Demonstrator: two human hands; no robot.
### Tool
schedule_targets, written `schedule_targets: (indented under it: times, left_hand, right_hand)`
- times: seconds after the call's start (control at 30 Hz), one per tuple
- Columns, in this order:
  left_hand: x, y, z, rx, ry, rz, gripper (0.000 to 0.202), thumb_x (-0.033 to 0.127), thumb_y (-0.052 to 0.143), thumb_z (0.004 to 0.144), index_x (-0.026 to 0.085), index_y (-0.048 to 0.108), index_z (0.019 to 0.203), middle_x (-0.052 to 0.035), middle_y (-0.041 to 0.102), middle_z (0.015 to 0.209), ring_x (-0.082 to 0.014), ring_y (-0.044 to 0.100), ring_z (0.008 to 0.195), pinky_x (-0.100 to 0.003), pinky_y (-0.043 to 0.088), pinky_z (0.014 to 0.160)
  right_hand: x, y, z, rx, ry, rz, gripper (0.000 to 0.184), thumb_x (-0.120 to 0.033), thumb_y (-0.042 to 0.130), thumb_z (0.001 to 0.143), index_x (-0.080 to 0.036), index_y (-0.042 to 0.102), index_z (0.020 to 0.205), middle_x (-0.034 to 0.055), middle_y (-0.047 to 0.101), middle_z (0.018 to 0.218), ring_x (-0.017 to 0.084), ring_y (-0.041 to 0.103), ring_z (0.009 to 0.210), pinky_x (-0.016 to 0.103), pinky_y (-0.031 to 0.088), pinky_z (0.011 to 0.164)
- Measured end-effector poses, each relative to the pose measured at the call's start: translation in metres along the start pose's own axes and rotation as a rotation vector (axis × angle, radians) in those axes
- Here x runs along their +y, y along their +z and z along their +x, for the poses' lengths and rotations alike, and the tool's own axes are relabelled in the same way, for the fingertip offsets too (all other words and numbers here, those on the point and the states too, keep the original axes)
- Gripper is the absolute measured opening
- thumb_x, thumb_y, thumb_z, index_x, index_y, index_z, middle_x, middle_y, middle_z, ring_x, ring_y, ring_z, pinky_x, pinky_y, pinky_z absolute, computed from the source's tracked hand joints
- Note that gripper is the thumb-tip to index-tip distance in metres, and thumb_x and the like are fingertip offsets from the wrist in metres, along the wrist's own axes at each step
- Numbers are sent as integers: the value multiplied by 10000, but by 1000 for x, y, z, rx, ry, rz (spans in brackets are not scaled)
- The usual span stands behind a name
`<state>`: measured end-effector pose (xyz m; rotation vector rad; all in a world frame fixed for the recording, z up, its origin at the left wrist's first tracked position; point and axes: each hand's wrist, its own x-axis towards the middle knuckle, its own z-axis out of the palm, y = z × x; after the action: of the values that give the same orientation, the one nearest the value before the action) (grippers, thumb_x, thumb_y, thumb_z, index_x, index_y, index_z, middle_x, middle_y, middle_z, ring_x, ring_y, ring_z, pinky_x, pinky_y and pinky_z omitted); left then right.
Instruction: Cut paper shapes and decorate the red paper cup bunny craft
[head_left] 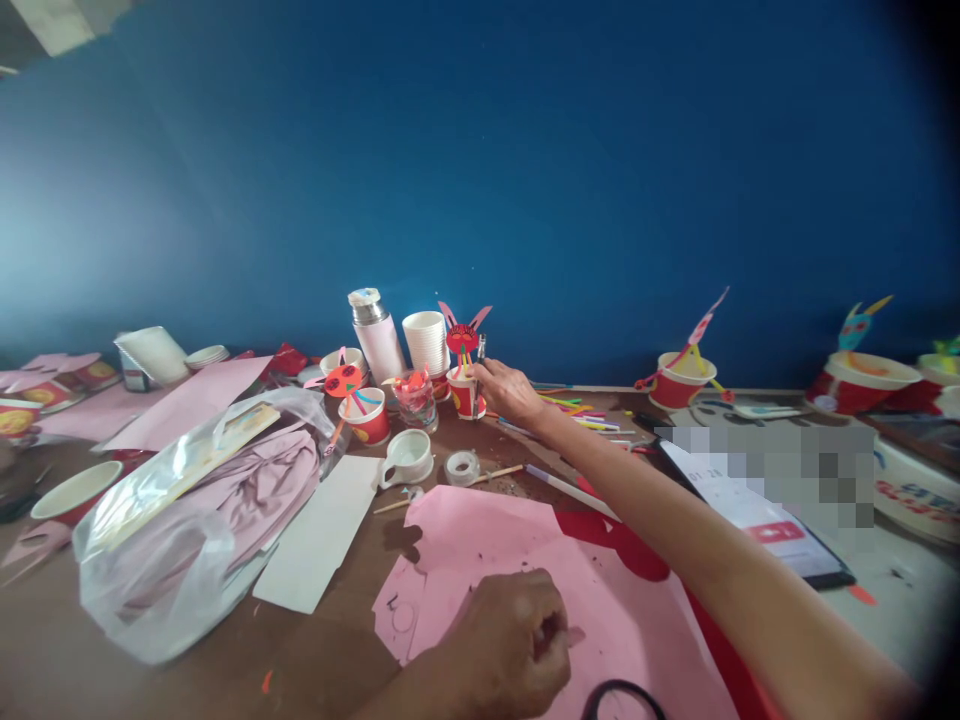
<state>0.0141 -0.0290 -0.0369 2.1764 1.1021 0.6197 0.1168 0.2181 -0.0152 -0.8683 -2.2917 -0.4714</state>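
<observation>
My right hand [506, 388] reaches far across the brown table, fingers closed on a thin dark pen-like tool [480, 350] held upright beside a red paper cup [465, 393] topped with a red rabbit-eared paper face [462, 335]. My left hand [510, 645] rests near me on a pink paper sheet [480, 545], curled into a loose fist; what it holds, if anything, I cannot make out. A dark ring shape [622, 700] lies at the lower edge by that hand.
A white thermos [377, 335], stacked white cups [426, 342], a glass [415, 398], a tape roll [462, 466], a white mug [409, 458], a plastic bag [187, 510], coloured sticks [581, 410], decorated cups [681, 380] and a phone [757, 515] crowd the table.
</observation>
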Motion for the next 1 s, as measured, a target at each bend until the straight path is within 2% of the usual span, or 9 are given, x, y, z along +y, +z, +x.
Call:
schedule_targets:
  times: [0.2, 0.33, 0.43, 0.53, 0.63, 0.7, 0.77, 0.9, 1.0]
  left_hand:
    - [-6, 5, 3, -11, 8, -33, 158, 120, 549, 639, 170, 423, 558, 9, 563, 607, -73, 468, 503, -171, 317, 454]
    - [-9, 5, 6, -71, -100, -75, 175, 142, 584, 635, 168, 432, 552, 15, 530, 603, -72, 448, 504, -168, 306, 447]
    - [-11, 4, 8, -107, -126, -121, 209, 173, 602, 649, 161, 429, 534, 18, 504, 607, -61, 405, 493, -172, 292, 448]
    - [-11, 5, 7, -61, -84, -192, 192, 133, 584, 640, 163, 425, 537, 22, 484, 603, -55, 385, 492, -167, 295, 455]
    - [-5, 4, 3, 80, -102, -232, 165, 74, 528, 634, 177, 422, 560, 29, 454, 570, -58, 376, 470, -167, 314, 453]
    - [1, 1, 1, 191, -85, -210, 150, 53, 498, 635, 187, 445, 596, 27, 444, 556, -74, 398, 472, -179, 315, 447]
    - [7, -4, 0, 266, -51, -191, 138, 54, 490, 653, 191, 479, 650, 18, 469, 571, -91, 436, 492, -191, 326, 455]
    - [8, -10, -1, 221, 22, -227, 105, 102, 468, 741, 186, 462, 678, 4, 488, 613, -104, 450, 528, -208, 360, 497]
    - [4, -7, -1, 224, 45, -222, 136, 152, 451, 806, 182, 446, 673, -8, 479, 666, -116, 463, 597, -224, 380, 562]
  right_hand:
    - [-4, -5, -2, 23, 15, 38, 266, -98, 438, 850, -191, 532, 1081, 63, 554, 843, 195, 502, 782, 266, 398, 642]
    - [-6, -12, -2, 47, 16, 96, 283, -90, 436, 846, -194, 536, 1089, 70, 568, 848, 203, 512, 807, 283, 424, 685]
    - [-7, -28, -6, 67, 27, 169, 262, -103, 446, 845, -195, 532, 1076, 75, 590, 891, 206, 528, 862, 293, 438, 735]
    - [-15, -56, -18, 103, 82, 258, 179, -155, 440, 874, -189, 503, 1038, 70, 606, 903, 192, 556, 848, 299, 451, 754]
    - [-43, -96, -43, 169, 219, 366, 79, -214, 400, 920, -205, 435, 990, 55, 601, 903, 158, 580, 782, 273, 471, 698]
    - [-71, -122, -70, 206, 453, 769, 39, -244, 413, 925, -230, 384, 902, 8, 583, 787, 141, 586, 709, 255, 481, 643]
    - [-97, -143, -101, 80, 557, 991, 76, -259, 443, 912, -238, 383, 871, -4, 573, 774, 130, 573, 660, 238, 475, 584]
    - [-127, -164, -161, -138, 482, 919, 104, -169, 533, 840, -240, 470, 879, 9, 593, 824, 142, 580, 741, 260, 479, 664]
    - [-128, -166, -185, -114, 289, 748, 221, -87, 537, 785, -246, 469, 923, 20, 597, 858, 162, 558, 778, 291, 454, 701]
